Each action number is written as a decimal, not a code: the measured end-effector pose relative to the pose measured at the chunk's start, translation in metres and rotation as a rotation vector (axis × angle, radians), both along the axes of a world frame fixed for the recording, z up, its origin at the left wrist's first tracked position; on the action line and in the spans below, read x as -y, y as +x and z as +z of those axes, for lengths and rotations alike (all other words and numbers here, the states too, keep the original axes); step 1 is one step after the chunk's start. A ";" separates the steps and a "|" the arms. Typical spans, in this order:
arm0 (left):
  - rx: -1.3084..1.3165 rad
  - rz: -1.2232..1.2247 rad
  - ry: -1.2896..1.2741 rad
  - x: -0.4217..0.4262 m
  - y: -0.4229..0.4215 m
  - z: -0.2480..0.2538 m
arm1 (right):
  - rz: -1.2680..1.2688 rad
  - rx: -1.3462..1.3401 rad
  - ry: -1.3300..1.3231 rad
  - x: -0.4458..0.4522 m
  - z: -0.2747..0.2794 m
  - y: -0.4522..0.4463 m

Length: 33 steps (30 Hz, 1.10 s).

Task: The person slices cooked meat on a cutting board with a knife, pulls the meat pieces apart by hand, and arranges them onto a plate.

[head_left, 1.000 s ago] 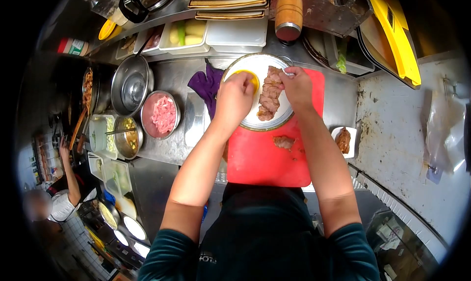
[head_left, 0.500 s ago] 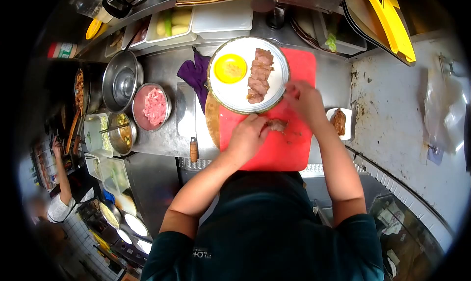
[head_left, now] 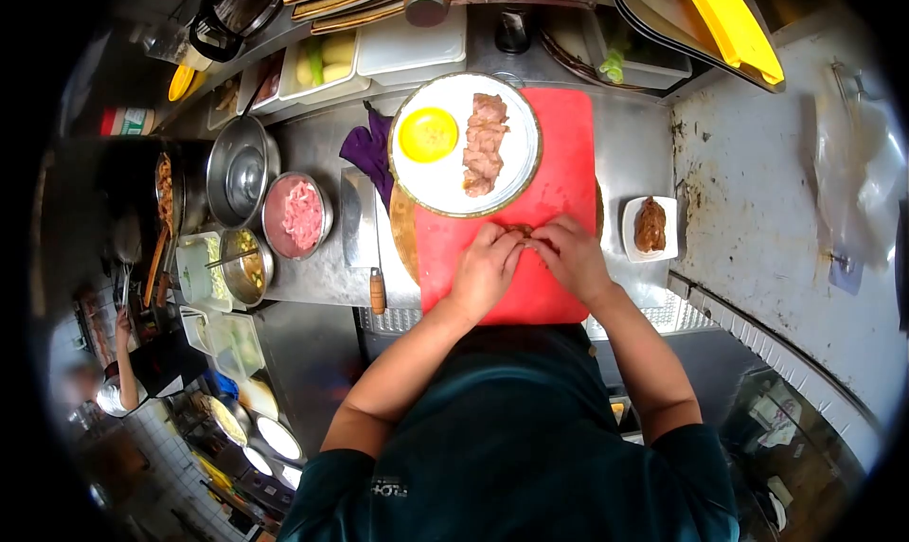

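Note:
Over the red cutting board (head_left: 559, 163), my left hand (head_left: 486, 267) and my right hand (head_left: 574, 260) meet with fingertips closed around a small piece of cooked meat (head_left: 519, 229). The fingers cover most of that piece. Just beyond them, overlapping the board, is a round white plate (head_left: 445, 184) with a dark rim. It bears a row of sliced cooked meat (head_left: 484, 146) and a small yellow dish (head_left: 428, 135).
To the left lie a cleaver (head_left: 360, 222), a purple cloth (head_left: 367, 152) and a bowl of raw pink meat (head_left: 302, 216). A white dish (head_left: 666, 212) with a brown piece stands at right. Another person's arm (head_left: 125, 353) shows at far left.
My right hand has come down from beside the plate to join my left at the meat piece. Both now grip it. The whole view has shifted slightly.

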<state>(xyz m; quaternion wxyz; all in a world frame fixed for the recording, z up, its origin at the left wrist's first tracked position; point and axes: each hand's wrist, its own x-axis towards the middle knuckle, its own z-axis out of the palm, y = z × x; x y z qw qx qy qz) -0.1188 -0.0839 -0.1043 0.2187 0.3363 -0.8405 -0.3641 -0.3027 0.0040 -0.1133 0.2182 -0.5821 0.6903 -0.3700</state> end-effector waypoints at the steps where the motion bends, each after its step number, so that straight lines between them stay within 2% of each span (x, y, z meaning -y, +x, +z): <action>1: -0.051 -0.015 -0.006 0.001 0.000 0.000 | 0.003 0.008 0.005 -0.001 0.000 0.000; 3: -0.153 -0.043 -0.017 0.003 0.001 0.002 | -0.019 0.071 0.032 -0.002 0.002 0.000; 5: -0.109 0.001 0.130 0.011 0.010 0.008 | -0.071 0.180 0.070 -0.002 0.006 0.001; 9: -0.079 0.172 0.479 0.056 0.010 0.051 | -0.030 -0.014 0.032 0.010 0.007 0.005; 12: -0.019 0.208 0.536 0.110 -0.006 0.068 | 0.012 -0.088 0.072 0.013 0.009 0.010; 15: -0.097 0.177 0.590 0.159 -0.025 0.056 | 0.006 -0.091 0.079 0.013 0.010 0.014; 19: -0.005 0.170 0.597 0.198 -0.050 0.055 | 0.005 -0.148 0.030 0.008 0.010 0.017; 22: 0.113 0.140 0.545 0.214 -0.060 0.042 | 0.007 -0.255 -0.019 0.004 0.004 0.017; 28: 0.256 0.131 0.054 0.212 -0.064 0.035 | 0.024 -0.416 -0.118 0.000 -0.005 0.018; 33: 0.301 0.133 -0.012 0.209 -0.067 0.032 | 0.031 -0.430 -0.144 0.001 -0.006 0.019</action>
